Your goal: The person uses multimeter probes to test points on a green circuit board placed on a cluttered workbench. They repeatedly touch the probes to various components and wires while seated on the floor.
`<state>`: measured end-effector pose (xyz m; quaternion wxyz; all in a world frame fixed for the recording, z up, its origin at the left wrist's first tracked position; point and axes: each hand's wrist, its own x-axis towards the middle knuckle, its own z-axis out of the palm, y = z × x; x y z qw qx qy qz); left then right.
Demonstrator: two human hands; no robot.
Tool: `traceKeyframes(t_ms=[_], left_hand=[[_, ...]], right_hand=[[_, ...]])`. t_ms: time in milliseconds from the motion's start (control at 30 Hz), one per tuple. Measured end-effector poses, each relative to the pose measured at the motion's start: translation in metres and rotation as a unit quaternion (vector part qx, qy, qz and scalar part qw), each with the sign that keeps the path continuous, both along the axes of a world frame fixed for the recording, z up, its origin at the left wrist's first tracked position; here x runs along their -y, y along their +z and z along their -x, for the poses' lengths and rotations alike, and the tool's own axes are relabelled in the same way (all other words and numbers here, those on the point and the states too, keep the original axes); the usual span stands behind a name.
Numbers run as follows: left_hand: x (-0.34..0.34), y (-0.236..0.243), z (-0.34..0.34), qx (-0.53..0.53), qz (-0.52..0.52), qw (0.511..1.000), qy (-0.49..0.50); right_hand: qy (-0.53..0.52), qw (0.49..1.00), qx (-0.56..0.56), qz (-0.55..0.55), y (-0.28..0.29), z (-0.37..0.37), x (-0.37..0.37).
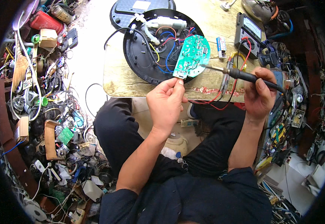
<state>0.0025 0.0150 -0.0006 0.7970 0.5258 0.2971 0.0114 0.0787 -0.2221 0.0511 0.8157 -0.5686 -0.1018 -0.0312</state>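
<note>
Between its thumb and fingers, my left hand (168, 100) pinches the lower edge of a green circuit board (194, 54). The board is tilted over a round black appliance base (140, 63), with red, blue and yellow wires running from it into the base. A white pump-like cylinder with tubing (166, 24) sits inside the base. My right hand (260, 93) is wrapped round the black handle of a soldering iron (244, 75). The iron's tip points left to the board's lower right edge; whether it touches, I cannot tell.
An analog multimeter (247, 35) stands at the table's right, its red and black leads hanging over the front edge. A small box (221, 47) lies beside it. Behind the base rests a dark cover (119, 11). Piled parts and cables (69, 164) crowd both sides of the wooden table (114, 80).
</note>
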Motion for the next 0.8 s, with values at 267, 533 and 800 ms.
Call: traceKeyframes(t_ms=[267,533,800], left_hand=[[-0.01,0.005,-0.001,0.017,-0.016,0.999,-0.048],[-0.039,0.017,0.005,0.024,-0.161,0.974,-0.16],[-0.09,0.025,-0.024,0.271,-0.605,0.726,-0.183]], right_hand=[[0.012,0.996,0.005,0.093,0.005,0.013,-0.006],[0.014,0.988,0.096,0.118,0.0,0.015,-0.008],[-0.024,0.971,0.119,0.207,-0.005,0.018,-0.008]])
